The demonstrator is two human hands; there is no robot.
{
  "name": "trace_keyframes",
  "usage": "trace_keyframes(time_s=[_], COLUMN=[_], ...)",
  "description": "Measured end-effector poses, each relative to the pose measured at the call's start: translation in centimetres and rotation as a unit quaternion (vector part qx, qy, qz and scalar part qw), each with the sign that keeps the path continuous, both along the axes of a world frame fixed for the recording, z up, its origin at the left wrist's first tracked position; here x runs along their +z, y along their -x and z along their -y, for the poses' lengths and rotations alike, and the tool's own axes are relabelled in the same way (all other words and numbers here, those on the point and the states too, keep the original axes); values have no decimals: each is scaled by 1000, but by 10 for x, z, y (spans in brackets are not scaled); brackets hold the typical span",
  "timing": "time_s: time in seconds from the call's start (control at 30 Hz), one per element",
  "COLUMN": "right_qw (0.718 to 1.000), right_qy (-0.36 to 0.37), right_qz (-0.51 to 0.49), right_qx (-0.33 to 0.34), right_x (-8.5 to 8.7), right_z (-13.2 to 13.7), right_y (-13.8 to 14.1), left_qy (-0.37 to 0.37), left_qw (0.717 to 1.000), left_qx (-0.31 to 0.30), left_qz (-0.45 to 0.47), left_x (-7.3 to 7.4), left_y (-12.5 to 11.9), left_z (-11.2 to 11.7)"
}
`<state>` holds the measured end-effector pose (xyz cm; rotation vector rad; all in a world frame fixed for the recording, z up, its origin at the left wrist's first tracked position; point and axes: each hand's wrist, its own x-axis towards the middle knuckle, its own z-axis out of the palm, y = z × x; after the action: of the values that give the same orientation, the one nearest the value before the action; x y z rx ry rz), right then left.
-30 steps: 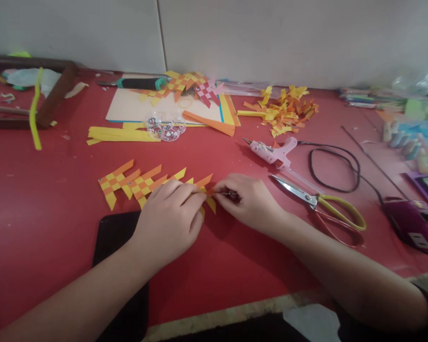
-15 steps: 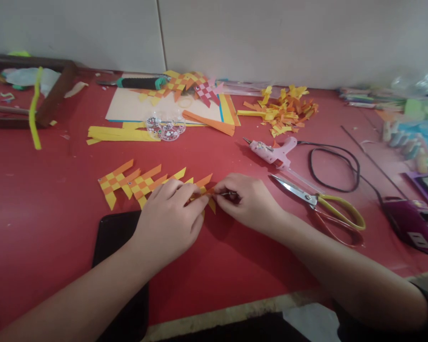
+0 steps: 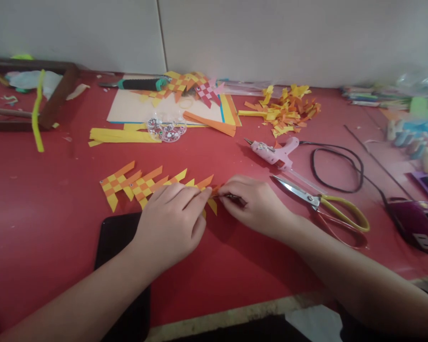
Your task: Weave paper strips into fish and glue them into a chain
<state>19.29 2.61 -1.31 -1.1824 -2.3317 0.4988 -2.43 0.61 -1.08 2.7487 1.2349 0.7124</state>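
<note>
Paper fish [image 3: 142, 188] under left hand [image 3: 173, 216]; red tabletop [image 3: 214, 273] leaves room toward front edge [image 3: 235, 315].

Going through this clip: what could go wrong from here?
The slim dark tool in the right hand might slip toward the left hand close by. That hand covers part of the woven paper pieces, so pressing could crease them. The right forearm could brush the nearby scissors.
</note>
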Motion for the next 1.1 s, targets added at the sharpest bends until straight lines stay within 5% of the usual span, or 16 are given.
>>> trace_keyframes(time_s=[0.6, 1.1], right_qw=[1000, 1000], right_qy=[9, -6], right_qz=[1, -3], right_qx=[6, 19], right_x=[2, 1], right_z=[-1, 0], right_y=[-1, -3], left_qy=[-2, 47], left_qw=[999, 994], left_qx=[9, 24], left_qz=[-50, 96], left_x=[0, -2], left_y=[-2, 2], left_z=[3, -2])
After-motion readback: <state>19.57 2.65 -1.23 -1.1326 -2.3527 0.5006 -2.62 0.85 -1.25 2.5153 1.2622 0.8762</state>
